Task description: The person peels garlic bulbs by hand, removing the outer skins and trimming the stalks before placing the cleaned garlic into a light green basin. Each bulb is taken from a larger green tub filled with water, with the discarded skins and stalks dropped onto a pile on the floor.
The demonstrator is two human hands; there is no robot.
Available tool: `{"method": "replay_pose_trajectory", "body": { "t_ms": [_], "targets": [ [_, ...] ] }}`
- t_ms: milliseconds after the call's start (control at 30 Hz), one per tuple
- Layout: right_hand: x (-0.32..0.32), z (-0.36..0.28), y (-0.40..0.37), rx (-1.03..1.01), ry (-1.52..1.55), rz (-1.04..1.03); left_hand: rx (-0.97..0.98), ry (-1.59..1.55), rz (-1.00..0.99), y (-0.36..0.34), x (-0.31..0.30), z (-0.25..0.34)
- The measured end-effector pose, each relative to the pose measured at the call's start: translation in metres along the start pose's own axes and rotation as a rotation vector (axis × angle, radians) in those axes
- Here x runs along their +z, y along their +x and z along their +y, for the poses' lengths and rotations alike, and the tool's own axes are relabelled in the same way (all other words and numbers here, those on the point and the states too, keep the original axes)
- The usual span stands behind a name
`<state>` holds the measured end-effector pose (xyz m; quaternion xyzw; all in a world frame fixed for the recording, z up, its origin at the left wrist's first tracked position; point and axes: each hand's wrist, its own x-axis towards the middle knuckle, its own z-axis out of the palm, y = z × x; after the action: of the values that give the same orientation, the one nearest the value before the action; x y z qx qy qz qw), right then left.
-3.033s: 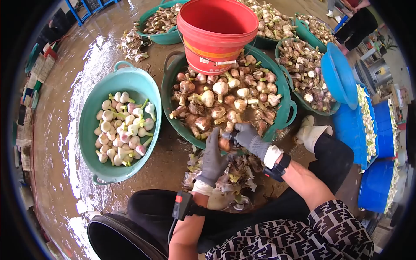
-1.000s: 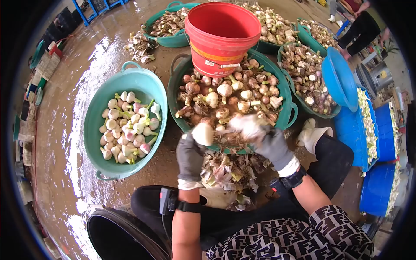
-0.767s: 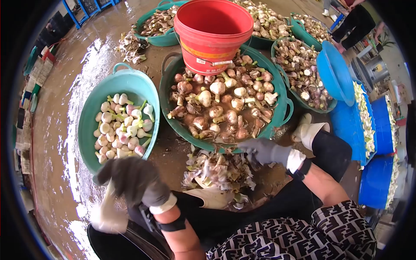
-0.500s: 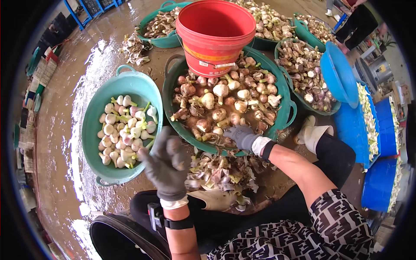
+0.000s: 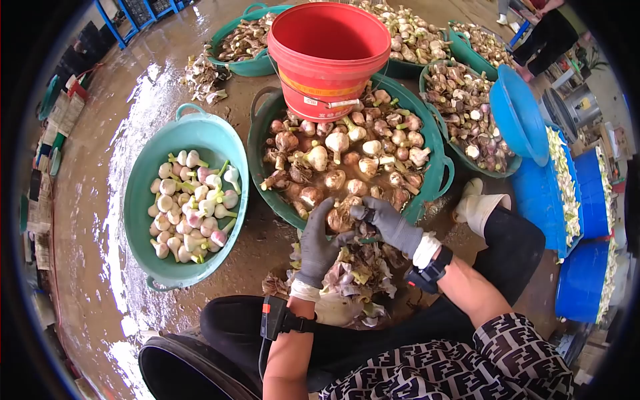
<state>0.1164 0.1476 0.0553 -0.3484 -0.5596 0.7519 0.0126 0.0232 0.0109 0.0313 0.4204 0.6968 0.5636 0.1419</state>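
My left hand (image 5: 319,248), in a grey glove, is closed round a brown-skinned garlic bulb (image 5: 343,216) over the near rim of a green tub. My right hand (image 5: 395,227), also gloved, pinches the same bulb from the right; something dark shows at its fingertips, too small to name. Behind them, the green tub (image 5: 266,189) holds muddy water and many unpeeled garlic bulbs. To the left stands a lighter green basin (image 5: 139,220) with cleaned white garlic bulbs (image 5: 183,217). Peeled skins (image 5: 363,270) lie in a pile below my hands.
A red bucket (image 5: 327,73) stands at the back of the green tub. More tubs of garlic (image 5: 467,120) sit behind and to the right, beside a blue basin (image 5: 519,113) and blue crates (image 5: 579,287). The floor (image 5: 93,200) is wet. Another person (image 5: 548,37) is at the upper right.
My right hand has risen from the tub with a garlic bulb and come towards me. My left hand has moved right, from beside the basin, to meet it at the bulb.
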Motion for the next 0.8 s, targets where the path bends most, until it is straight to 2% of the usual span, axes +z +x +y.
{"method": "replay_pose_trajectory", "body": {
  "t_ms": [33, 100, 167, 267, 333, 367, 433, 500, 567, 633, 700, 733, 767, 800],
  "targets": [
    [0.008, 0.000, -0.001, -0.004, -0.001, -0.005, 0.003, 0.004, 0.004, 0.000, -0.002, 0.005],
    [0.019, 0.000, -0.002, -0.099, -0.174, 0.174, 0.040, 0.097, -0.018, 0.000, -0.002, 0.012],
    [0.018, 0.003, -0.001, -0.070, -0.225, 0.183, 0.049, 0.094, -0.003, -0.004, -0.003, 0.008],
    [0.011, 0.005, -0.001, -0.072, -0.114, 0.127, -0.030, -0.013, -0.024, -0.009, -0.003, 0.001],
    [0.001, 0.002, -0.004, 0.002, 0.071, -0.077, -0.315, -0.702, -0.019, -0.012, 0.000, -0.004],
    [0.000, 0.001, -0.004, -0.003, 0.070, -0.082, -0.310, -0.698, -0.016, -0.012, -0.001, -0.006],
    [0.004, -0.003, -0.009, -0.065, 0.265, -0.101, -0.554, -1.096, -0.040, -0.010, -0.009, 0.006],
    [0.012, -0.006, -0.019, -0.060, 0.376, -0.087, -0.523, -1.071, -0.015, -0.008, -0.010, 0.013],
    [0.018, -0.006, -0.027, -0.098, 0.221, -0.165, -0.621, -1.304, 0.121, -0.007, -0.007, 0.012],
    [0.027, -0.007, -0.036, -0.192, -0.084, -0.158, -0.643, -1.321, 0.235, -0.005, -0.007, 0.004],
    [0.021, 0.007, -0.039, -0.386, -0.557, -0.247, -0.525, -1.311, 0.154, -0.012, -0.019, -0.031],
    [0.012, 0.012, -0.040, -0.506, -0.890, -0.324, -0.603, -1.480, 0.325, -0.006, -0.022, -0.019],
    [0.006, 0.017, -0.042, -0.506, -0.893, -0.326, -0.601, -1.482, 0.326, -0.006, -0.023, -0.016],
    [0.002, 0.021, -0.044, -0.612, -1.161, -0.180, -0.529, -1.441, 0.288, -0.005, -0.024, -0.013]
  ]
}}
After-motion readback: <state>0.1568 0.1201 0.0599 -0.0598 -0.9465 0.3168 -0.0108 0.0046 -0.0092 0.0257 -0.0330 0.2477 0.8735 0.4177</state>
